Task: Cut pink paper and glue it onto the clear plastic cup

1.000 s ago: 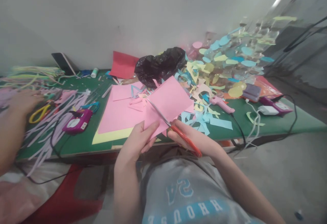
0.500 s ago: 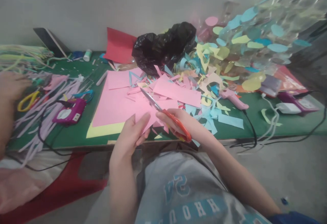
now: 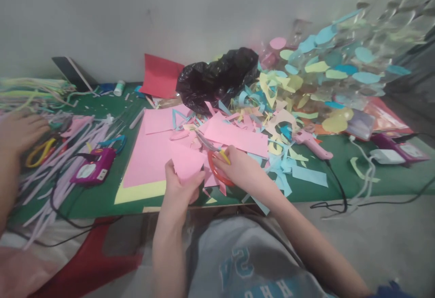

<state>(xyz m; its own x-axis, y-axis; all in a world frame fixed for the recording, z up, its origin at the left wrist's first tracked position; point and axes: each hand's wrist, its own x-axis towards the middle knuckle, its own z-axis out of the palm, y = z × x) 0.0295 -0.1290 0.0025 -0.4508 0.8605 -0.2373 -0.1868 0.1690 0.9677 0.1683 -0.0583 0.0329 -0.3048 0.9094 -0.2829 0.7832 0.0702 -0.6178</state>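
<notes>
Between thumb and fingers, my left hand (image 3: 181, 188) grips a small piece of pink paper (image 3: 186, 163) above the table's front edge. My right hand (image 3: 239, 168) is closed around scissors (image 3: 219, 171) with red and yellow handles, the blades pointing away to the upper left over paper scraps. The scissors are apart from the held piece. Underneath lie a large pink sheet (image 3: 144, 155) and a yellow sheet (image 3: 137, 193). A pink paper strip (image 3: 236, 134) rests on the scraps beyond my right hand.
A black plastic bag (image 3: 217, 78) stands at the back. Bottles with paper ovals (image 3: 367, 78) fill the right rear. A pink glue gun (image 3: 312, 144) and cables lie at right. On the left, another person's hand (image 3: 23, 132) is near a purple box (image 3: 93, 166) and lilac strips.
The scissors have come away from the pink paper and turned in my right hand. My left hand has turned the paper piece. The view has tilted up slightly.
</notes>
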